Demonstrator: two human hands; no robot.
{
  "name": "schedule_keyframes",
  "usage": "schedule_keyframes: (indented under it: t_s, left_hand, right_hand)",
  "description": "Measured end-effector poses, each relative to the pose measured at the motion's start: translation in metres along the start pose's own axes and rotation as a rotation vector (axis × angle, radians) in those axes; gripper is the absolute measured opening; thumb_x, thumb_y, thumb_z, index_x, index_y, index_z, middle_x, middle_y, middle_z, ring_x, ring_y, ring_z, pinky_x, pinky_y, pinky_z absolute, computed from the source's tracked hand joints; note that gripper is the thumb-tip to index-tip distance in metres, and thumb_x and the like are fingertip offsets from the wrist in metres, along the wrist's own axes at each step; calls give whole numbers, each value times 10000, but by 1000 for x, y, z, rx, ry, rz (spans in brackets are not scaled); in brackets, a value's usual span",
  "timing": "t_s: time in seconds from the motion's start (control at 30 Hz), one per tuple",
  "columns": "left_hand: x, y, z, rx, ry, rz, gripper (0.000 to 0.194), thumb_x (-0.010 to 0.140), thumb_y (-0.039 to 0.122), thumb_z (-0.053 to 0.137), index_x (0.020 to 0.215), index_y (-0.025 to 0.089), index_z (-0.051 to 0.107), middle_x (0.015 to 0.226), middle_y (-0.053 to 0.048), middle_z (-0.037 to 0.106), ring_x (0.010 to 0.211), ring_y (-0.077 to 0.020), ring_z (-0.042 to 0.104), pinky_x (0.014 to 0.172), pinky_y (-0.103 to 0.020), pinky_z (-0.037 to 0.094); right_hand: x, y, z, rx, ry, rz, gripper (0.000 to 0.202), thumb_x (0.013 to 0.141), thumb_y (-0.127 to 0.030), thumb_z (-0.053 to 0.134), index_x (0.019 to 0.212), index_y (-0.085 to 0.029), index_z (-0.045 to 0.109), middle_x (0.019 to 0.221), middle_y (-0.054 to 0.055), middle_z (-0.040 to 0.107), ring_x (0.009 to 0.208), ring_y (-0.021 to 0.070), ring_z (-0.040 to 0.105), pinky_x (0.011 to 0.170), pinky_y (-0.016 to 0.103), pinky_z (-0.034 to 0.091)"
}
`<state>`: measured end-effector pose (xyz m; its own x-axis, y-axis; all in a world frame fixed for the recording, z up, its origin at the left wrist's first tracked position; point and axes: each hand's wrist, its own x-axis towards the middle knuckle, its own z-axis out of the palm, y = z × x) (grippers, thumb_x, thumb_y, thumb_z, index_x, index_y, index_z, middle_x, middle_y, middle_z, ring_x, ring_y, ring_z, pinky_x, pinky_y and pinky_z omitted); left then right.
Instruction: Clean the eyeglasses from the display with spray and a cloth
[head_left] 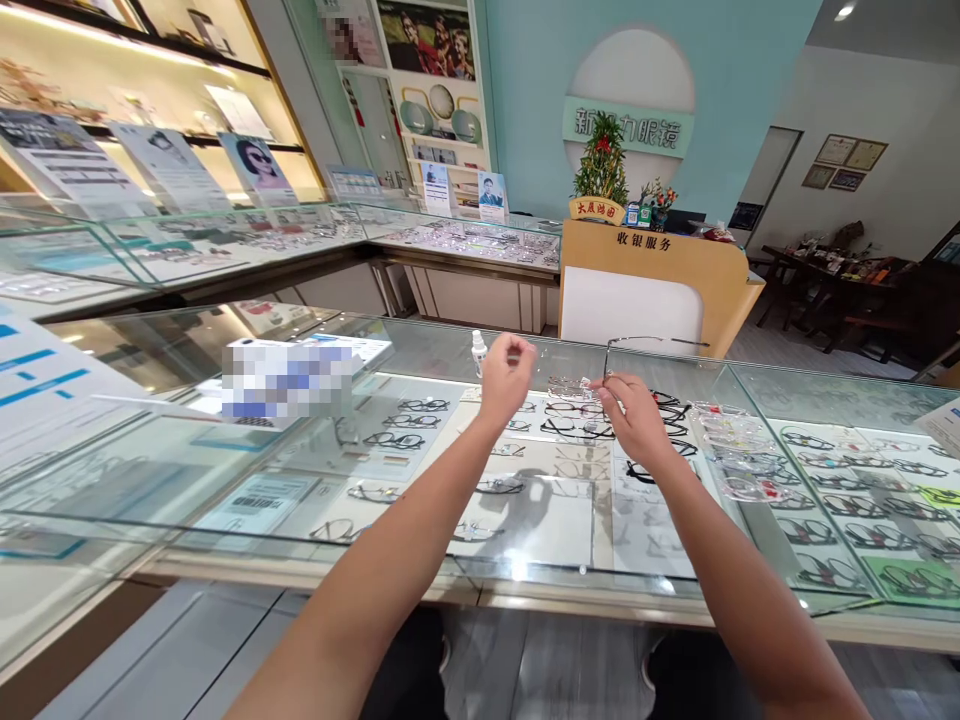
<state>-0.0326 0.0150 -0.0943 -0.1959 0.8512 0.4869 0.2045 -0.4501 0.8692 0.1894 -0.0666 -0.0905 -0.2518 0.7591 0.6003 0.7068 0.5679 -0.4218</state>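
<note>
My right hand (634, 412) pinches a thin-framed pair of eyeglasses (607, 356) above the glass counter, with one dark temple stretching out to the right. To its left, my left hand (507, 380) is raised with the fingers curled together; whether anything small is between them I cannot make out. Just behind that hand stands a white spray bottle (478, 352) on the counter top. Beneath both hands, rows of spectacle frames (577, 430) show through the glass.
The glass display counter (525, 575) runs across in front of me. Cardboard signs (292, 375) stand on its left part. Clear-lensed frames (739, 445) lie on the right. Beyond are another display case (465, 240) and a wooden cashier desk (652, 265).
</note>
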Motion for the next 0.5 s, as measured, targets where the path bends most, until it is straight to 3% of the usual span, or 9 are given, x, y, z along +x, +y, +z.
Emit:
schedule_keyframes:
  t_s: [0.1,0.17,0.23,0.37,0.5]
  left_hand:
    - [23,-19,-17,94,174,-72,136,993,248,500,857,236,496,991,-57,616,1044,-229,607,1046,-388,494]
    - [34,-34,-25,148,256,-127,55,985,229,527,938,236,499,1125,-83,610,1130,-242,593,1116,-409,461]
    - [42,-50,-31,190,294,-194,125,961,235,594,1043,236,499,1230,-105,600,1181,-249,595,1151,-420,447]
    - [50,-78,-36,243,269,-318,356,906,259,688,1203,235,492,1360,-152,609,1316,-297,592,1198,-470,423]
    - [51,-95,-41,258,179,-348,497,858,248,742,1291,247,499,1412,-163,655,1431,-334,567,1217,-493,408]
  right_hand:
    - [1,1,-2,-15,14,14,422,1142,-398,367,1113,-241,758,1193,118,804,1172,304,682,1054,500,560]
    - [1,2,-2,-30,11,30,419,1136,-387,369,1113,-252,765,1215,117,799,1185,310,676,1041,507,559]
    - [1,3,-2,-41,5,42,421,1135,-382,365,1110,-256,765,1230,115,796,1193,314,673,1038,512,553]
    - [1,3,-3,-53,-14,39,412,1136,-376,351,1104,-242,739,1210,116,806,1164,314,678,1038,517,534]
    - [2,3,-4,-43,-39,7,383,1134,-389,365,1075,-246,715,1163,109,815,1121,313,681,1019,513,530]
